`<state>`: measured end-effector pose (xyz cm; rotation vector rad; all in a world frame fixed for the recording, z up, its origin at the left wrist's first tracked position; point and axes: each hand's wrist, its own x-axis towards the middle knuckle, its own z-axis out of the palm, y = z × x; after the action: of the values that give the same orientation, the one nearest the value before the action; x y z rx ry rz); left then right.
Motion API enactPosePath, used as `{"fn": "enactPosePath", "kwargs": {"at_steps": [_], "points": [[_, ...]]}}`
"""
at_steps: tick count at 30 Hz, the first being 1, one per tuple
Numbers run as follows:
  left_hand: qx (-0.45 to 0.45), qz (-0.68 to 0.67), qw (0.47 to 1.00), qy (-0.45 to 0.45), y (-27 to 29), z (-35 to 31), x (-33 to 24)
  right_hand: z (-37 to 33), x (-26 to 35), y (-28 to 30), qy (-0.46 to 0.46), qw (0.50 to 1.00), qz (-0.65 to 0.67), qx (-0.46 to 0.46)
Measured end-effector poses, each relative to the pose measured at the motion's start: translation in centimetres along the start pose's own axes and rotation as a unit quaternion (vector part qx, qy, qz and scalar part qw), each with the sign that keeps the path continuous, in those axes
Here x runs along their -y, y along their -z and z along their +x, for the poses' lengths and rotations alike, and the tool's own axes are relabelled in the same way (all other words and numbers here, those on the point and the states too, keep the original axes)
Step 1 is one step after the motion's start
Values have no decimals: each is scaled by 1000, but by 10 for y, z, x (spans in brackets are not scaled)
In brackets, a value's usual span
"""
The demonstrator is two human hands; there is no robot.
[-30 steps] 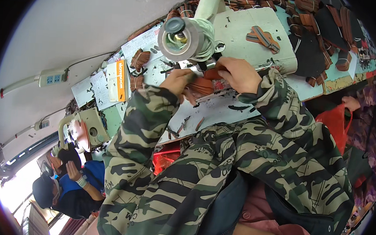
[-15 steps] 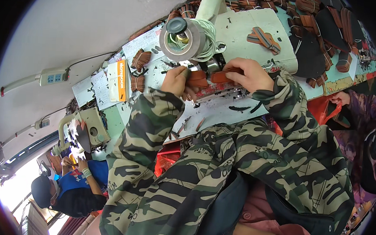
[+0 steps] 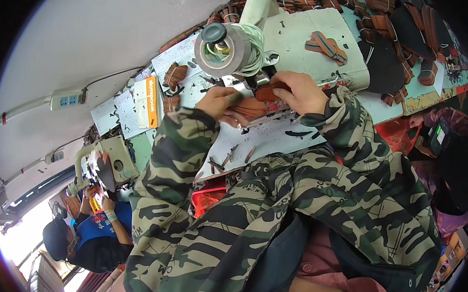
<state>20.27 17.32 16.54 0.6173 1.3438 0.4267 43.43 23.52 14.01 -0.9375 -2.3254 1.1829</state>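
My left hand (image 3: pixel 218 104) closes on a brown leather-like strip (image 3: pixel 250 109) in front of the machine head. Reddish-brown material (image 3: pixel 267 93) of the same sort is pinched by my right hand (image 3: pixel 302 91), just under the machine's black foot (image 3: pixel 266 77). The two pieces lie close together; whether they are joined I cannot tell. Above them rises the pale green machine (image 3: pixel 319 39), with a round metal part (image 3: pixel 244 51) wound with pale cord. Partly hidden behind the pieces is the machine's work point.
Bundled brown strips (image 3: pixel 174 75) and an orange-and-white notebook (image 3: pixel 150 102) lie to the left. Crossed strips (image 3: pixel 326 47) rest on the machine bed. Black sole-shaped sheets (image 3: pixel 382 66) and more bundles fill the right. Dark scraps (image 3: pixel 297 134) litter the table. One co-worker (image 3: pixel 89 239) sits left, another (image 3: pixel 451 147) right.
Both hands have shifted slightly left. The strip in my left hand sits lower and shows more of its length. At right, the co-worker's hand has moved and a lit screen has appeared.
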Motion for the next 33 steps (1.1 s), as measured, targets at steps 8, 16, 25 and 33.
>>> {"fn": "enactPosePath", "kwargs": {"at_steps": [8, 16, 25, 33], "points": [[-42, 40, 998, -38, -4, 7, 5, -1, 0, 8, -40, 997, 45, 50], [-129, 78, 985, -83, -3, -4, 8, -5, 2, 14, -69, 993, 86, 49], [-107, -23, 991, -80, 2, -6, 13, -5, 2, 10, -35, 998, 52, 28], [-60, -32, 996, -58, -10, 2, 10, 0, 5, 7, -19, 996, 73, 57]]}}
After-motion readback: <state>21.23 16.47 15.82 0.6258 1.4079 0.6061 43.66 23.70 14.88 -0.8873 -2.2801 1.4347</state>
